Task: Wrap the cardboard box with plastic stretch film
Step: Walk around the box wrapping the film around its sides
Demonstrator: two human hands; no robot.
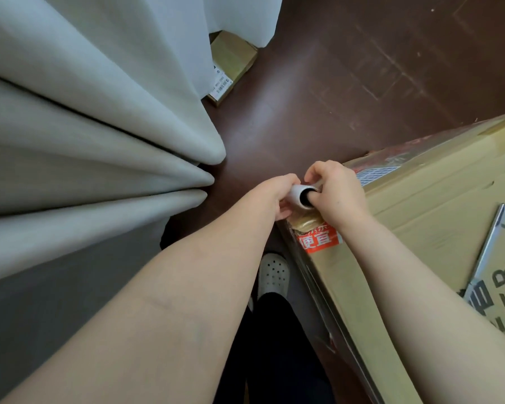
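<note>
Gripping film roll at box corner, floor beyond

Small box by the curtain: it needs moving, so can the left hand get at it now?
Probably not: the left hand grips the film roll beside the cardboard box, and the small box lies well beyond it, partly under the curtain.

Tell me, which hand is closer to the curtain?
Left. The left hand grips the roll on the curtain side; the right hand is beyond the roll, over the box corner.
</note>
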